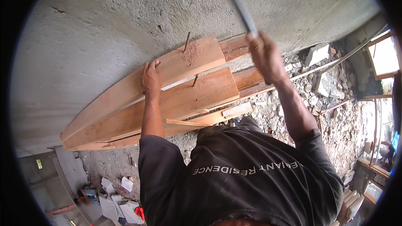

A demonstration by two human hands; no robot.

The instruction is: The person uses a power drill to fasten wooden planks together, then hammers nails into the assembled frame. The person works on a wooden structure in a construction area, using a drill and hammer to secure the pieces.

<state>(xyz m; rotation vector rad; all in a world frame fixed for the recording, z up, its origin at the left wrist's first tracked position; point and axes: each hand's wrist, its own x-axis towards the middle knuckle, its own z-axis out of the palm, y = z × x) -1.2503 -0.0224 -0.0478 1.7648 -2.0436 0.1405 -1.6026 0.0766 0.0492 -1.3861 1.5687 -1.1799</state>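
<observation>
My right hand [267, 56] is closed around the handle of a hammer [243, 8], raised to the right of the planks with its dark head at the top edge of the view. Across the far wooden plank [167, 65] lies my left hand [151, 77], its fingers curled over the plank's far edge. A brownish rod [187, 42] stands out of this plank, with reddish wood shavings [191, 54] around it. The nearer plank [180, 100] runs alongside, with a shorter rod [195, 80] sticking up from it. A narrow gap separates the two planks.
More timber, including a thin strip [188, 122], lies between the planks and my body. A rough concrete wall [104, 29] rises beyond. Broken rubble [314, 96] covers the ground at right, crossed by a long pale strip [331, 65]. White tile pieces [111, 205] lie at lower left.
</observation>
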